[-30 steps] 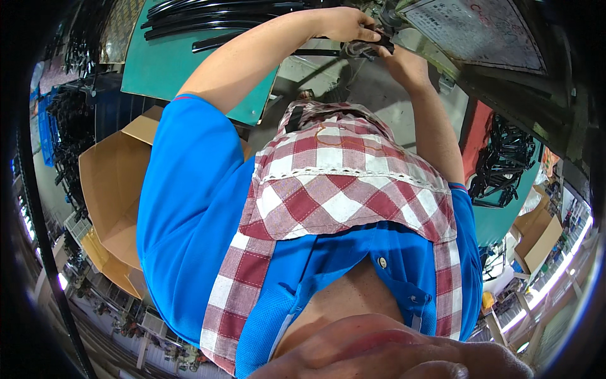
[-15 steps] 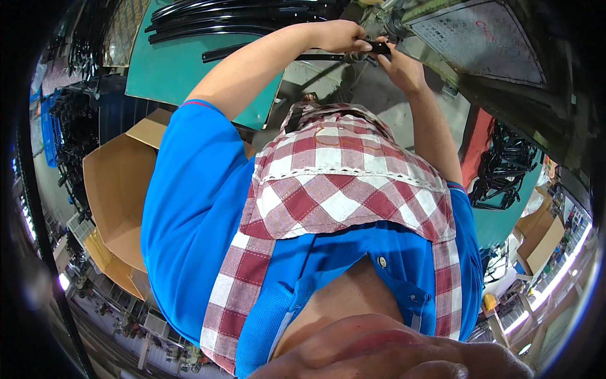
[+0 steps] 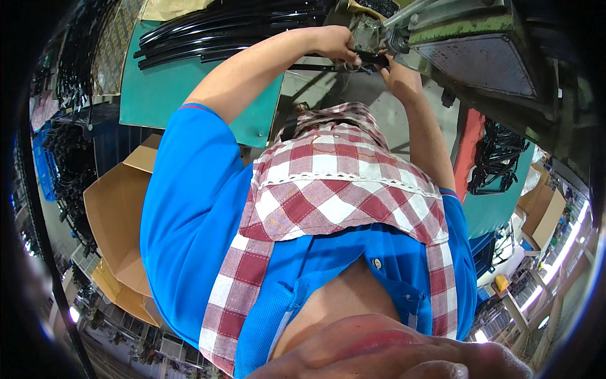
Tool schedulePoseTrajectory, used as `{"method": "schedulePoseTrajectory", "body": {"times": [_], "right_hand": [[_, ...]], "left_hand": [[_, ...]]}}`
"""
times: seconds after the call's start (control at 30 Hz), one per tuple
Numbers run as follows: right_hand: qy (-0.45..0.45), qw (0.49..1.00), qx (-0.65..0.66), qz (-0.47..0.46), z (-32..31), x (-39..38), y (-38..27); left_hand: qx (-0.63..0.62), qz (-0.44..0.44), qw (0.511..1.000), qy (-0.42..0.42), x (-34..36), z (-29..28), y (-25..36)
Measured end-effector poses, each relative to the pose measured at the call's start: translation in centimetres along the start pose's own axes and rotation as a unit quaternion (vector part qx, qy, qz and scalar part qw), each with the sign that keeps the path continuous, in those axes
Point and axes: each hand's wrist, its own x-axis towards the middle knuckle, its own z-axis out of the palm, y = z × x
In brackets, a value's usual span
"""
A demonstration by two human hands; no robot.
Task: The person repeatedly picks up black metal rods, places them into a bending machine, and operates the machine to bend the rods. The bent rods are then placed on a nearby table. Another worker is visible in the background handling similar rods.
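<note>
At the top of the head view, my left hand (image 3: 338, 45) is closed on a short black metal piece (image 3: 372, 58), thumb and fingers around its left part. My right hand (image 3: 398, 77) grips the same piece at its right end, fingers bent up over it. The piece lies level at a metal machine fitting (image 3: 396, 38). Behind my left forearm, long glossy black bars (image 3: 189, 38) lie on a green board (image 3: 158, 101).
A machine body with a grimy plate (image 3: 473, 60) overhangs the upper right. Open cardboard boxes (image 3: 117, 221) stand at my left, beside dark stacked parts. At my right are a red panel (image 3: 467, 145), black parts (image 3: 495, 158) on green board and another box (image 3: 540, 218).
My hands and the black piece have shifted slightly down in the picture, still gripped. The surroundings have shifted in the view, with more of the machine fitting showing at the top.
</note>
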Motion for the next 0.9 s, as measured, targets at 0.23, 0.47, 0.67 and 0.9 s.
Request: {"method": "schedulePoseTrajectory", "body": {"times": [0.23, 0.47, 0.67, 0.9], "right_hand": [[0.021, 0.999, 0.022, 0.013, -0.7, -0.6, -0.6], [0.164, 0.982, 0.022, -0.087, 0.5, -0.7, 0.9], [-0.041, 0.994, 0.09, 0.044, -3.5, -1.9, -0.1], [0.245, 0.958, -0.042, -0.146, -4.0, -10.8, 1.8]], "left_hand": [[0.132, -0.018, 0.991, 0.026, -2.4, -0.9, 0.3], [0.156, -0.031, 0.986, 0.055, -3.0, -0.8, 0.0], [-0.05, 0.001, 0.999, -0.018, -5.2, -1.7, 2.5], [-0.344, -0.011, 0.917, -0.203, -5.8, 7.7, -1.1]]}}
